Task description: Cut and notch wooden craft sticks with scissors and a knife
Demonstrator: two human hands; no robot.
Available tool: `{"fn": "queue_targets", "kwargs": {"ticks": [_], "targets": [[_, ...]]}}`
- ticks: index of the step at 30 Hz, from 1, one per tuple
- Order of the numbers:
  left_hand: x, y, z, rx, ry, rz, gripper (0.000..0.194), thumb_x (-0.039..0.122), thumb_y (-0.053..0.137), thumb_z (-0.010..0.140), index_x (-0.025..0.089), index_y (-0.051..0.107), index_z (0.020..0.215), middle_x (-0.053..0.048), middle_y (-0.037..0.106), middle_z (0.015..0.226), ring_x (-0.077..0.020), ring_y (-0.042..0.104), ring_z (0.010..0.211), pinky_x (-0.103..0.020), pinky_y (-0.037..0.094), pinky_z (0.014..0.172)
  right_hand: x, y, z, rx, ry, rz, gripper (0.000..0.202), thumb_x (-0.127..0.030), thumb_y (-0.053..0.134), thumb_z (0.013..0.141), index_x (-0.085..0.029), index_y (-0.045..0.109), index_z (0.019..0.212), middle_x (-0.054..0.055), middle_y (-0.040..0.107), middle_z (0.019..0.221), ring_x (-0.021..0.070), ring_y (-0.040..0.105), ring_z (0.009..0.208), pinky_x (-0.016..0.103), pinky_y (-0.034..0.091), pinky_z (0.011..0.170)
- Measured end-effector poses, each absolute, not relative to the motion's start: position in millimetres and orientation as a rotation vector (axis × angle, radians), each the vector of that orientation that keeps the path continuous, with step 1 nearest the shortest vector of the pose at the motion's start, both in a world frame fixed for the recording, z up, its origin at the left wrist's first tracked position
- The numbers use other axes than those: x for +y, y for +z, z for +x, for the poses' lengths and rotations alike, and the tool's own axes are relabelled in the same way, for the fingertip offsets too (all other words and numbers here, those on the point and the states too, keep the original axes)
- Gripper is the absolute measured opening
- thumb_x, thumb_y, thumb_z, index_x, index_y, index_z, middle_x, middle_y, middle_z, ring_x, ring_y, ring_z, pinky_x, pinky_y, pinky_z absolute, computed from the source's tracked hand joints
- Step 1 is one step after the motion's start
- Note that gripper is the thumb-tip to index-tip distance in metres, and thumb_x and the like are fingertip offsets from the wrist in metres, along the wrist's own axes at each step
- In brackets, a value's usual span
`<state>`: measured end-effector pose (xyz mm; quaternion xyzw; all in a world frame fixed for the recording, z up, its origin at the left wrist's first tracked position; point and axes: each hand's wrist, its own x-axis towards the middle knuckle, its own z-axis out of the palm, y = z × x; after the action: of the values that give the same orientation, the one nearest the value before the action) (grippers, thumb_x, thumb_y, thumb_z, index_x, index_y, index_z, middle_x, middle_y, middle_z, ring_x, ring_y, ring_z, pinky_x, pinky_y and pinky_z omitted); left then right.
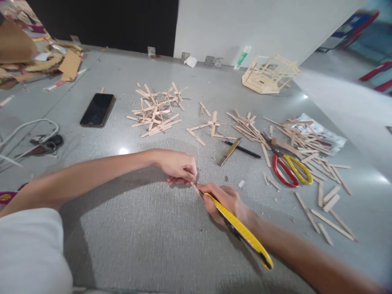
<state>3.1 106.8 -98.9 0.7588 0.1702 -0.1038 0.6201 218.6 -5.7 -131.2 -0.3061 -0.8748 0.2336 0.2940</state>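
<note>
My right hand (223, 202) is closed around a yellow utility knife (243, 228), its handle slanting down to the right. The tip of the knife meets a thin wooden craft stick (197, 190) low over the grey table. Pinched at the far end of that stick are the fingers of my left hand (180, 167). Just beyond my hands lie a loose blade-like strip (229, 152) and a black pen (245, 150), crossing each other. Small wood scraps (241, 183) are scattered beside my right hand.
Red-and-yellow-handled scissors (286, 169) lie right among piled craft sticks (309, 143). Another stick heap (156, 110) sits behind my left hand. A phone (98, 109), a cable (36, 122) and cardboard (70, 65) are left. A stick frame (269, 75) stands far right.
</note>
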Motion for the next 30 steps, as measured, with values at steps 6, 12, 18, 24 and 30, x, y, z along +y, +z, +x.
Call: {"fn": "queue_targets", "kwargs": {"ticks": [6, 12, 18, 24, 30], "targets": [[106.5, -98.4, 2.8, 0.390, -0.233, 1.749, 0.025, 0.020, 0.050, 0.095, 0.017, 0.058, 0.071, 0.002, 0.059, 0.053, -0.0114, 0.059, 0.042, -0.019, 0.047, 0.043, -5.7, -126.7, 218.0, -2.322, 0.661, -0.882, 0.016, -0.018, 0.039, 0.104, -0.021, 0.055, 0.102, -0.007, 0.049, 0.062, 0.0081, 0.042, 0.041, 0.023, 0.036, 0.045], [106.5, -98.7, 2.9, 0.392, -0.230, 1.739, 0.025, 0.022, 0.051, 0.094, 0.017, 0.058, 0.071, 0.002, 0.059, 0.053, -0.0124, 0.060, 0.042, -0.020, 0.048, 0.043, -4.3, -124.8, 217.6, -2.340, 0.705, -0.832, 0.015, -0.013, 0.040, 0.101, -0.024, 0.050, 0.096, -0.009, 0.037, 0.060, 0.0093, 0.032, 0.041, 0.025, 0.029, 0.043], [107.5, -99.2, 3.2, 0.391, -0.234, 1.727, 0.024, 0.021, 0.053, 0.092, 0.016, 0.057, 0.069, 0.002, 0.059, 0.054, -0.0120, 0.061, 0.043, -0.019, 0.049, 0.043, -3.3, -129.2, 219.1, -2.389, 0.734, -0.829, 0.016, -0.012, 0.040, 0.101, -0.023, 0.048, 0.091, -0.010, 0.037, 0.061, 0.0087, 0.033, 0.044, 0.024, 0.030, 0.045], [105.8, -98.1, 3.3, 0.397, -0.235, 1.731, 0.029, 0.023, 0.052, 0.094, 0.017, 0.055, 0.067, 0.002, 0.059, 0.053, -0.0119, 0.062, 0.043, -0.019, 0.049, 0.044, -0.9, -129.2, 217.7, -2.348, 0.632, -0.798, 0.014, -0.013, 0.041, 0.099, -0.021, 0.053, 0.096, -0.010, 0.042, 0.059, 0.0075, 0.035, 0.040, 0.022, 0.033, 0.045], [104.4, -94.1, 4.9, 0.391, -0.235, 1.765, 0.033, 0.020, 0.052, 0.095, 0.017, 0.055, 0.062, 0.002, 0.058, 0.047, -0.0100, 0.057, 0.040, -0.018, 0.045, 0.044, -5.0, -129.6, 220.3, -2.301, 0.596, -0.801, 0.016, -0.014, 0.043, 0.099, -0.021, 0.057, 0.103, -0.006, 0.055, 0.059, 0.0102, 0.049, 0.041, 0.022, 0.039, 0.046]]}}
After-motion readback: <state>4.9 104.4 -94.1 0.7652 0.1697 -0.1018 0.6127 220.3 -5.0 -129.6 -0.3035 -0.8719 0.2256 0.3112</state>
